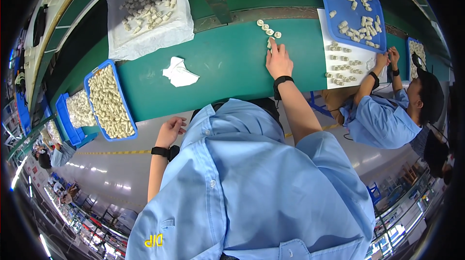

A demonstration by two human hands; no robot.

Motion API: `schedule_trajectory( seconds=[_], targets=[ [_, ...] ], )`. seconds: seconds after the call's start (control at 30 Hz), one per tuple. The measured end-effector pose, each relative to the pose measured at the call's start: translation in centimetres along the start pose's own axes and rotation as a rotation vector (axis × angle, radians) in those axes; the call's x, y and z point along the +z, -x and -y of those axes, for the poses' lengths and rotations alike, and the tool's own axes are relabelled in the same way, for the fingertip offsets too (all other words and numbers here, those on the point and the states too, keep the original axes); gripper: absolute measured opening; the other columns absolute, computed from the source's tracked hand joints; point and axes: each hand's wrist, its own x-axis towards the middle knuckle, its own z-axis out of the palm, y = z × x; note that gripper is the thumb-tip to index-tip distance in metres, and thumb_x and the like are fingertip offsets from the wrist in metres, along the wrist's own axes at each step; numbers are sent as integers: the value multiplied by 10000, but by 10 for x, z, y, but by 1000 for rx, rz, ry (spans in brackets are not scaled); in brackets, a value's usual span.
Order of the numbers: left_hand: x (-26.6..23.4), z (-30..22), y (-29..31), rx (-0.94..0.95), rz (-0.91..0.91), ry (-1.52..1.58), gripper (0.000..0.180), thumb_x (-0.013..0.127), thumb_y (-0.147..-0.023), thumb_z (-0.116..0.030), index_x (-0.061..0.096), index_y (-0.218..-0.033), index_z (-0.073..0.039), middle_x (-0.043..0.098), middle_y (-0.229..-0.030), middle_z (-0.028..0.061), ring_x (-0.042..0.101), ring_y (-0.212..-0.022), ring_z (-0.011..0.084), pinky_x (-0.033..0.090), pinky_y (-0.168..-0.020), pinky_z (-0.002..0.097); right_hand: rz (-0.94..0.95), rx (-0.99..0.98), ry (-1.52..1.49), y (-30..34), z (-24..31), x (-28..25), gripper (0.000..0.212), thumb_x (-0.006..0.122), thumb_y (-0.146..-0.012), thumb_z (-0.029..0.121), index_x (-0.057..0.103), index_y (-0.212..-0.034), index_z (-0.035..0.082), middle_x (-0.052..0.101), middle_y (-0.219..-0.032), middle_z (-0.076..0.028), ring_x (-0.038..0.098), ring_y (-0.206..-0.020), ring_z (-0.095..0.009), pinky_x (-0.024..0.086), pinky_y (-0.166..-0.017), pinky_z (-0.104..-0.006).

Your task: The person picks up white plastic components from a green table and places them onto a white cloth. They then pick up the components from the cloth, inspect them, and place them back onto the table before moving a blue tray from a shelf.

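Green worktop, with five cream cylindrical pieces close to its far side: four in a small group, three of these along a slanting line, and a fifth at the fingertips of the right hand. Cannot tell between a pinch and only a touch on this fifth one. Left hand well apart from the right, just off the near edge, with fingers loosely curled. On the wrists, two black bands, one for each. Farther left, one crumpled white cloth, one plastic-lined container and one heaped blue tray, with too many pieces to count. At right, one white sheet with several short rows of pieces, beside one co-worker.
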Motion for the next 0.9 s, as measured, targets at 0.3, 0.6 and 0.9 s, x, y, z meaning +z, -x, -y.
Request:
schedule_trajectory(
  seconds=[0.3,0.6,0.9],
  targets=[
    [-5,6,4,13,11,-42,281,467,-992,-228,630,-1094,-23,671,-926,76,649,-729,130,517,-674,264,4,55,57,-4,6,6,486,606,-867,289,437,-1309,178,512,-1029,-91,612,-894,-290,541,-652,-441],
    [-7,5,0,18,10,-33,287,465,-994,-235,630,-1091,-22,666,-912,74,647,-725,130,517,-674,263,-18,52,33,-6,7,7,411,607,-866,303,462,-1212,136,514,-1026,-94,614,-893,-290,543,-643,-445],
    [-9,8,-3,31,24,-41,283,468,-993,-232,631,-1087,-20,664,-907,70,638,-711,126,513,-665,261,53,-51,97,-7,2,11,320,593,-862,261,495,-1133,124,510,-978,-99,616,-843,-309,552,-590,-439]
  ],
)
